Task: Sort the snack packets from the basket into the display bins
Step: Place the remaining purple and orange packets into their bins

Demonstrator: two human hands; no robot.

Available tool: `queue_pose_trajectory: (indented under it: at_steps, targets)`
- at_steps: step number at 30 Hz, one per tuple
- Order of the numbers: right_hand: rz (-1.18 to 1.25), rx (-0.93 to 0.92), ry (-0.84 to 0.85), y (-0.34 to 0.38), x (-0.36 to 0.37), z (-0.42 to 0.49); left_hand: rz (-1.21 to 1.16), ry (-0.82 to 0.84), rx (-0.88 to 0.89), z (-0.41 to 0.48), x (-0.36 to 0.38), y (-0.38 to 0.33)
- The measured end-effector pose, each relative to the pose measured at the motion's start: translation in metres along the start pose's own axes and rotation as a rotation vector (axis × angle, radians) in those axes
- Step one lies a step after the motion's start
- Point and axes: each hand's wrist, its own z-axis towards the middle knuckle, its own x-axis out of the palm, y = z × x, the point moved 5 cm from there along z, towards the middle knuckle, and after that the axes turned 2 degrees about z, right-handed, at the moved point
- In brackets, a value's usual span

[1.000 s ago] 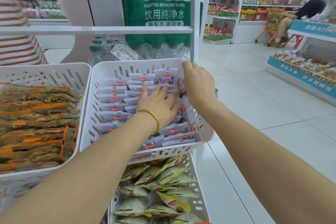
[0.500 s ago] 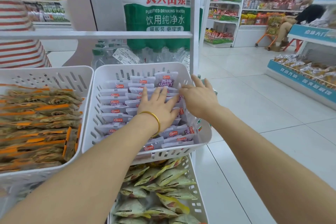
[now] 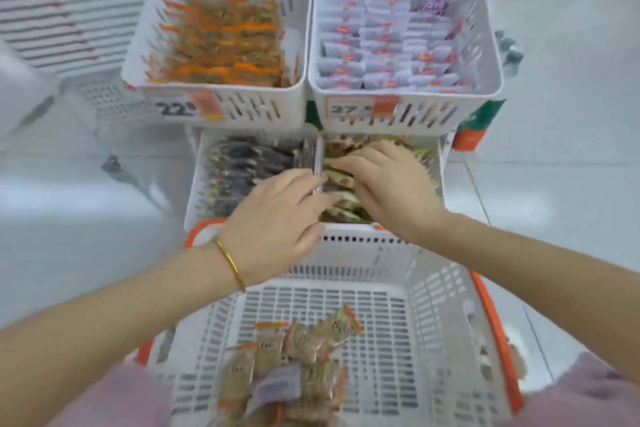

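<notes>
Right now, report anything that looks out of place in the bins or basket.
One dark purple packet stands at the back of the top right bin, unlike the pale rows before it. In the basket, one lilac packet lies among orange ones. Blur hides anything finer.

Both hands have left the bin of pale purple packets (image 3: 405, 94). The left hand (image 3: 277, 215) and right hand (image 3: 391, 187) now reach into the green-yellow packets (image 3: 343, 180) in the bin directly below it, fingertips close together. Blur hides whether either grips a packet. The view has tipped downward, bringing the orange-rimmed basket (image 3: 450, 288) below that purple-packet bin into sight, with a few orange-edged packets (image 3: 301, 340) in it.
</notes>
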Motion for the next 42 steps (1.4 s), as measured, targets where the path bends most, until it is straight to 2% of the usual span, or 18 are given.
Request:
queue_pose_trajectory:
  at_steps: [4, 7, 9, 12, 16, 19, 21, 22, 27, 29, 31, 35, 38, 42]
  targets:
    - [0.164, -0.154, 0.404, 0.095, 0.094, -0.061, 0.092, 0.35, -0.065, -0.098, 0.044, 0.0]
    - [0.264, -0.011, 0.814, 0.134, 0.151, -0.109, 0.116, 0.556, -0.077, -0.128, 0.069, 0.004]
    - [0.322, 0.12, 1.092, 0.151, 0.186, -0.145, 0.139, 0.606, -0.047, -0.138, 0.077, 0.003]
    - [0.398, 0.19, 1.332, 0.188, 0.23, -0.193, 0.157, 0.632, -0.017, -0.158, 0.09, 0.002]
    - [0.302, 0.251, 1.361, 0.212, 0.257, -0.221, 0.165, 0.695, -0.028, -0.182, 0.097, 0.007]
    - [0.125, 0.18, 1.305, 0.217, 0.264, -0.216, 0.164, 0.714, -0.056, -0.19, 0.099, 0.013]
    - [0.108, 0.146, 1.308, 0.217, 0.265, -0.21, 0.15, 0.71, -0.074, -0.191, 0.099, 0.015]
    - [0.185, 0.18, 1.312, 0.213, 0.264, -0.205, 0.139, 0.716, -0.085, -0.19, 0.098, 0.016]
    - [0.814, 0.577, 1.289, 0.166, 0.215, -0.15, 0.034, 0.744, -0.192, -0.178, 0.1, 0.024]
    - [1.016, 0.687, 1.312, 0.155, 0.188, -0.133, -0.121, 0.719, -0.292, -0.17, 0.101, 0.027]
    - [1.163, 0.721, 1.345, 0.149, 0.165, -0.12, -0.326, 0.677, -0.39, -0.161, 0.101, 0.027]
    - [1.321, 0.819, 1.293, 0.142, 0.134, -0.106, -0.592, 0.479, -0.509, -0.142, 0.09, 0.027]
    - [1.389, 0.924, 1.167, 0.13, 0.121, -0.104, -0.719, 0.368, -0.578, -0.133, 0.082, 0.031]
    - [1.334, 0.961, 0.946, 0.112, 0.113, -0.098, -0.926, 0.259, -0.708, -0.125, 0.082, 0.036]
